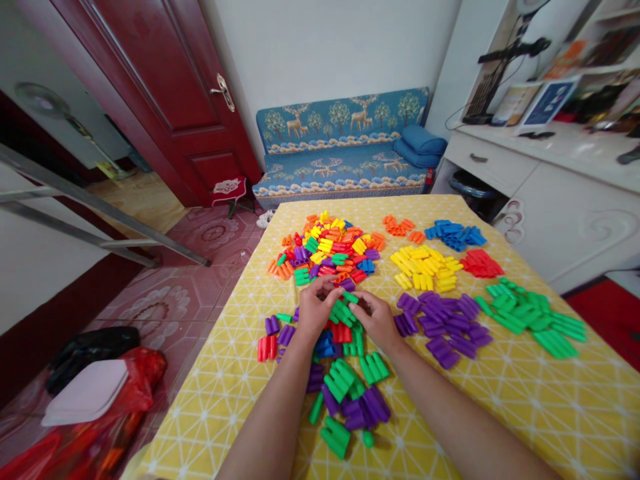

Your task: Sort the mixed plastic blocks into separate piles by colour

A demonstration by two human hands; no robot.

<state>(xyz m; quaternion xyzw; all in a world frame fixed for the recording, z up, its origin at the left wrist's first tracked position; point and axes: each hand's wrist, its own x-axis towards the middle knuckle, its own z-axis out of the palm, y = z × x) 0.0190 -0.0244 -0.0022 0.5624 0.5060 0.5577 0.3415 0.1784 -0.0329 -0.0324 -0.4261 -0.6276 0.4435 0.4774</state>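
My left hand (317, 308) is closed on green plastic building blocks (343, 312), each made of joined finger-like tubes. My right hand (376, 319) pinches the same green blocks from the other side. Under and in front of both hands lies a loose heap of green, purple, red and blue blocks (341, 379). Just beyond the hands spreads a larger mixed pile (327, 241) in orange, yellow, red, green and purple. Right of my right hand are a purple pile (447, 323) and a yellow pile (425, 265). The fingers partly hide the held pieces.
Farther right are green (534, 313), red (481, 263), blue (456, 233) and orange (399, 225) piles. All rest on a yellow patterned tablecloth (210, 400). A blue sofa (340, 167) stands behind the table, a white cabinet (575, 207) to the right. Bags (145, 373) lie on the left floor.
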